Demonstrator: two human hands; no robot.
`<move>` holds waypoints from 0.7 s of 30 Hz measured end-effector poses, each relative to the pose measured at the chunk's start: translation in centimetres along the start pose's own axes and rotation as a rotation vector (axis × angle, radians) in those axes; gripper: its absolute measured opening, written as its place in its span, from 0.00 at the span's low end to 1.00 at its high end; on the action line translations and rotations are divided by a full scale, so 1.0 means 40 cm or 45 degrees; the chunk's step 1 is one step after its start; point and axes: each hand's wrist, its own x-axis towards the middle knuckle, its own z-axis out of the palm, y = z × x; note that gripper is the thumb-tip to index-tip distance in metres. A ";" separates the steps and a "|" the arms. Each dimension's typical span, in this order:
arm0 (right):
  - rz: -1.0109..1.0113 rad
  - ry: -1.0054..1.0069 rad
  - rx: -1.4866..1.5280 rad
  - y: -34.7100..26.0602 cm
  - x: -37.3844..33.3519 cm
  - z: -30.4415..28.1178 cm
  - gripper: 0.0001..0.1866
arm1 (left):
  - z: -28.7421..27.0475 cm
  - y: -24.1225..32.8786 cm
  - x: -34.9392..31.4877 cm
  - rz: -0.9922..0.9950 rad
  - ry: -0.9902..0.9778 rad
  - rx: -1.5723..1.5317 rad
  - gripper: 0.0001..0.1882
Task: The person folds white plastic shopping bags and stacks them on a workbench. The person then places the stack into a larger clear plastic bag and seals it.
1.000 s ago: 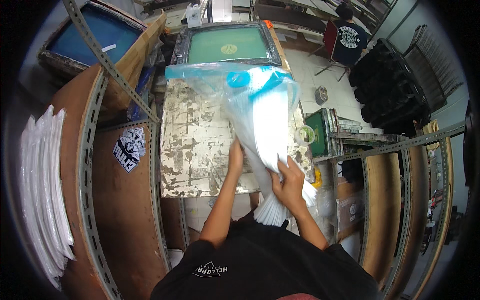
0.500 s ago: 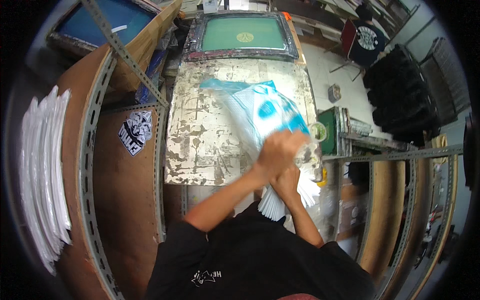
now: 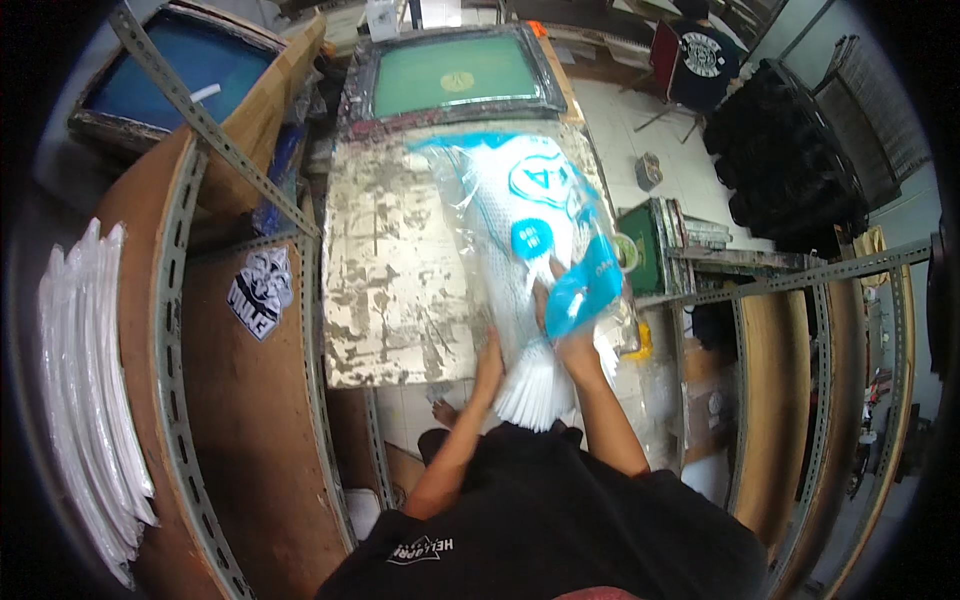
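Observation:
A clear plastic bag [image 3: 478, 235] with blue and white print lies slantwise over the table's near right part. Out of its near end spreads a fanned bundle of thin white strips or folds [image 3: 538, 388]; their exact kind I cannot make out. My right hand [image 3: 574, 352] is closed round the gathered bag just above this bundle, its fingers partly hidden by a blue printed flap. My left hand [image 3: 489, 366] is beside the bag's left edge, fingers stretched forward and close to the plastic; whether they touch it is unclear.
The worn, paint-flecked table [image 3: 400, 270] bears a green framed printing screen [image 3: 458, 75] at its far end. A round tub [image 3: 627, 252] stands by its right edge. Metal-framed shelves [image 3: 185, 330] flank me. A person [image 3: 700, 60] sits at the far right.
My left hand has come off the right hand and moved down and left to the bag's edge. The bag now lies more spread out, with its print showing. My view has shifted slightly.

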 end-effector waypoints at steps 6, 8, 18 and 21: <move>-0.249 -0.009 -0.317 0.147 -0.035 0.177 0.24 | -0.090 0.286 -0.071 0.776 0.353 1.231 0.15; -0.192 -0.151 -0.183 0.091 -0.036 0.170 0.27 | -0.011 0.344 -0.064 0.885 0.350 1.028 0.13; -0.051 -0.444 0.133 0.079 -0.016 0.162 0.38 | 0.125 0.262 -0.055 0.670 0.190 1.003 0.46; -0.033 -0.382 0.080 0.103 -0.037 0.197 0.36 | 0.174 0.221 -0.091 1.086 0.162 1.292 0.42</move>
